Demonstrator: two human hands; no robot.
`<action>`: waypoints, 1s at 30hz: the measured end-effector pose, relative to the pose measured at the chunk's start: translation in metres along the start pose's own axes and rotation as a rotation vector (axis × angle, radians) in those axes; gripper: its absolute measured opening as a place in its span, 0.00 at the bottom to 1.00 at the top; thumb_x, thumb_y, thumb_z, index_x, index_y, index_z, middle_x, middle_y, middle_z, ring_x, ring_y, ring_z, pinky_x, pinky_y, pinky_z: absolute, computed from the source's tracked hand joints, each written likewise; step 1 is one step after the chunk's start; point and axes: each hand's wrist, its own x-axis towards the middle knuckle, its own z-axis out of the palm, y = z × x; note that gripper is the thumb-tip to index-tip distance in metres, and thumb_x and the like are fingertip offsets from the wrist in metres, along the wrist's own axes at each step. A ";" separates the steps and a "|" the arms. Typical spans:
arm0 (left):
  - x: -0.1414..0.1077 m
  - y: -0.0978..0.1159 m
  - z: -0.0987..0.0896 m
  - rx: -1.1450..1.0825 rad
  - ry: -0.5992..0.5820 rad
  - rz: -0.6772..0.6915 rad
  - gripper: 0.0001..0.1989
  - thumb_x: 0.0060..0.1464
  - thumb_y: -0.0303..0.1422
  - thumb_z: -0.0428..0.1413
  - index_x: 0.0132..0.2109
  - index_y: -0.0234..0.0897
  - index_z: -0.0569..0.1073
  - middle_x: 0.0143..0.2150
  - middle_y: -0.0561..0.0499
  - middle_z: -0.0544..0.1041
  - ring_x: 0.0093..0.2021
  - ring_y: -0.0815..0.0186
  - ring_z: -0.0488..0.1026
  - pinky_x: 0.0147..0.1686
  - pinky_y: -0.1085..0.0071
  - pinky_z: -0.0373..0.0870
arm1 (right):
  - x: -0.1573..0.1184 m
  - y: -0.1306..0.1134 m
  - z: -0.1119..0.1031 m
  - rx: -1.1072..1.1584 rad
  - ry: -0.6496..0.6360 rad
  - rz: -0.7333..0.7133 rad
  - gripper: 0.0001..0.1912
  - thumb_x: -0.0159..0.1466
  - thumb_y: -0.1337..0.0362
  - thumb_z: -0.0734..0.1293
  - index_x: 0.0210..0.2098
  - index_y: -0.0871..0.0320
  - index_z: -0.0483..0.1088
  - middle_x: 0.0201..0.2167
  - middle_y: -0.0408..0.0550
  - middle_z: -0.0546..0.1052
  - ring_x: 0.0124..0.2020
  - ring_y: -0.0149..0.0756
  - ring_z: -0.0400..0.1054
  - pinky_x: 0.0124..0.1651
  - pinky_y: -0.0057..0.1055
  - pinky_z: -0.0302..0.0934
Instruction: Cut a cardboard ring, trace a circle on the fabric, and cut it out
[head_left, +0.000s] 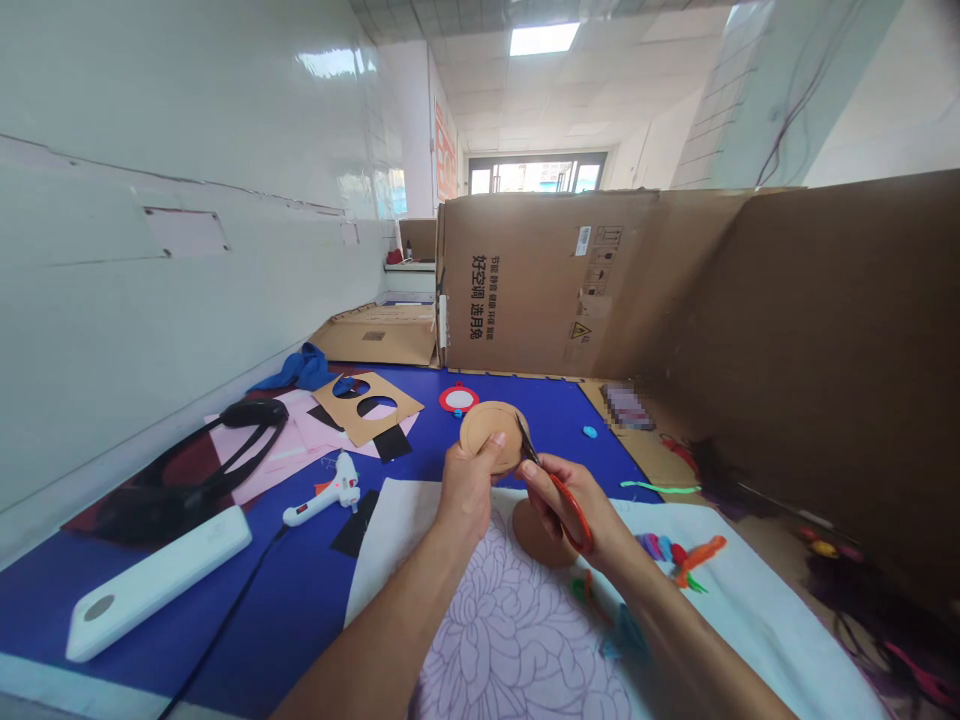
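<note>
Over the blue-covered table [300, 610], the left hand's fingers [489, 447] pinch a round cardboard disc [484, 425] in mid-air, while the right hand's fingers [544, 475] grip red-handled scissors [571, 510], blades steady at its rim.

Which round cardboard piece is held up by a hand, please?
The round cardboard piece in the left hand, raised above the cloth; the other round piece lies flat on the cloth.

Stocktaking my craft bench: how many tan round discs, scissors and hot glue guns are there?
Tan round discs: 2
Red-handled scissors: 1
Hot glue gun: 1
Total: 4
</note>
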 end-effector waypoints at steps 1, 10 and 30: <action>0.000 0.000 0.000 0.002 0.000 -0.002 0.27 0.39 0.40 0.78 0.46 0.33 0.84 0.43 0.41 0.87 0.42 0.54 0.84 0.39 0.64 0.80 | 0.000 0.000 0.000 0.004 0.002 0.005 0.30 0.63 0.34 0.73 0.28 0.52 0.63 0.15 0.34 0.63 0.13 0.27 0.54 0.15 0.24 0.47; -0.001 0.003 0.001 -0.004 -0.023 0.004 0.27 0.39 0.40 0.78 0.47 0.33 0.85 0.44 0.41 0.87 0.41 0.53 0.84 0.39 0.62 0.81 | -0.001 -0.005 0.000 -0.053 0.031 0.007 0.28 0.62 0.37 0.73 0.28 0.52 0.63 0.13 0.33 0.61 0.12 0.28 0.53 0.15 0.25 0.44; 0.000 0.006 0.001 0.012 -0.002 0.022 0.26 0.35 0.38 0.79 0.43 0.31 0.86 0.40 0.41 0.87 0.37 0.56 0.84 0.37 0.65 0.80 | 0.000 -0.009 0.000 -0.083 0.055 0.014 0.29 0.60 0.35 0.74 0.28 0.52 0.64 0.12 0.33 0.61 0.12 0.27 0.52 0.15 0.24 0.43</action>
